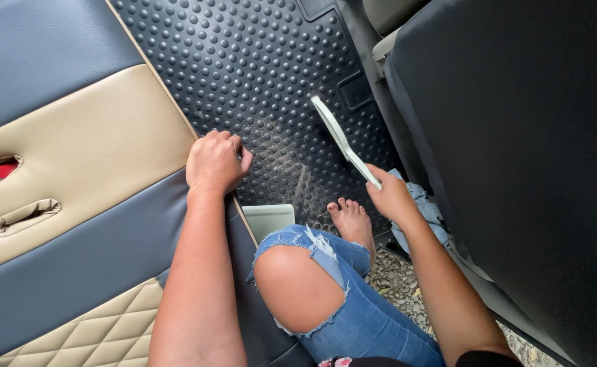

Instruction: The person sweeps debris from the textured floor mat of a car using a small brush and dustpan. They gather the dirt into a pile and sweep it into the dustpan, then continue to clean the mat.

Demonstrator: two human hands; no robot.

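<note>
Rubber, black and studded with round bumps, makes up the floor mat (258,68) that fills the footwell of the car, running from the centre of the view up to 12 o'clock. Dusty grey streaks mark it near the middle.

At about 3 o'clock from that dusty patch, the right hand (390,197) has its grip closed on the lower end of a thin pale green strip (342,139), a flat scraper or brush-like tool that slants up toward 11 o'clock until its far end touches the mat. It looks light and fairly stiff, with a narrow flat edge; held at the very end as it is, it would likely flex or twist under pressure, so a hold nearer the middle would probably steady it. A crumpled light blue cloth (424,211), soft and limp, lies just under the same hand.

At 9 o'clock the left hand (215,162) is curled into a loose fist and presses on the seat edge (176,197) where the mat meets it; whether it pinches anything, I cannot tell. The mat itself seems heavy, floppy and grippy, best lifted by its raised rim.

A bare foot (351,221) rests on the mat at 6 o'clock, beside a small pale green box (268,219).
</note>
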